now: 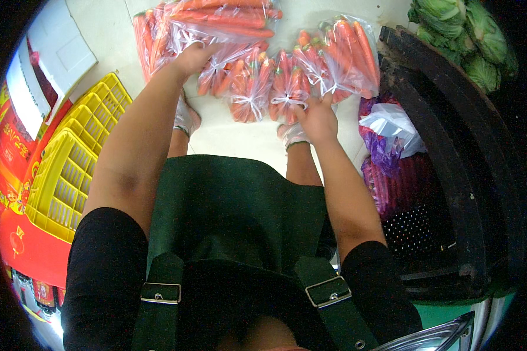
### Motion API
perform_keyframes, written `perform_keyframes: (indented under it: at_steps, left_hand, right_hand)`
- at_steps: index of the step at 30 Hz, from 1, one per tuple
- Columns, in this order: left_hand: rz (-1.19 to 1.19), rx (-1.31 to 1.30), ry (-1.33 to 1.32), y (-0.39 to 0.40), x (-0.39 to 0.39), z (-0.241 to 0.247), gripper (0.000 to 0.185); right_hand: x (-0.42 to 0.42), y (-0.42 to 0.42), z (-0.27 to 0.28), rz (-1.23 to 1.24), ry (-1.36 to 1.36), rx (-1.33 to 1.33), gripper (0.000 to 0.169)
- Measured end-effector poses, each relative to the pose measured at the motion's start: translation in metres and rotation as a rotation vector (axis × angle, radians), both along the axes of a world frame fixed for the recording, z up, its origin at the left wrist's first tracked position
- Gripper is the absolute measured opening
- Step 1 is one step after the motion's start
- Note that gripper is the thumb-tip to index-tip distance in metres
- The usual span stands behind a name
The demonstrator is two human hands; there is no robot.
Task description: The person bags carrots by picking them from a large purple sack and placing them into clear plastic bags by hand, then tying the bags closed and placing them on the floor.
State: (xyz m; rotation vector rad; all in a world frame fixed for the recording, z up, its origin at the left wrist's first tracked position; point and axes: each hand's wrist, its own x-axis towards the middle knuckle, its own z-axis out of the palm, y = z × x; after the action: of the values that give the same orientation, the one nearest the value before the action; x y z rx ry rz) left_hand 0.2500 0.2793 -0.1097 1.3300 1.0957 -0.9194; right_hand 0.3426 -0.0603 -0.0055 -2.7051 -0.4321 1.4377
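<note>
Several clear plastic bags of carrots, tied with white knots, lie in a cluster on the pale tiled floor before me. My left hand (195, 58) grips the gathered plastic of a large carrot bag (221, 18) at the upper left. At the right, my right hand (320, 119) has its fingers at the tied neck of another carrot bag (349, 55); its fingertips are partly hidden by plastic. Between my hands rest smaller knotted carrot bags, one in the middle (249, 85) and one just beside my right hand (289, 85).
Yellow plastic crates (68, 188) and red printed boxes (13, 140) stand at the left. A dark slatted rack (456, 131) curves along the right, with cabbages (461, 39) beyond it and purple mesh bags (380, 175) beside it. My feet are close behind the carrot bags.
</note>
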Motion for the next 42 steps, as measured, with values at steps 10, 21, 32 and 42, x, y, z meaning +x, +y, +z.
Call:
perform_keyframes:
  at_steps: [10,21,32,42]
  left_hand:
    - [-0.032,0.031,0.037,0.000,0.005,0.006,0.071]
    - [-0.110,0.147,-0.010,-0.007,-0.003,0.002,0.081]
    - [-0.009,0.227,-0.040,-0.014,-0.008,-0.002,0.061]
    - [-0.066,0.080,-0.007,-0.006,-0.001,0.008,0.080]
  right_hand:
    - [-0.028,0.009,-0.003,-0.762,0.034,0.466,0.015]
    - [-0.088,0.040,-0.010,-0.391,0.205,0.366,0.034]
    - [-0.108,0.072,0.006,0.121,0.232,-0.101,0.045]
    - [-0.135,0.046,-0.015,-0.247,0.114,0.217,0.021]
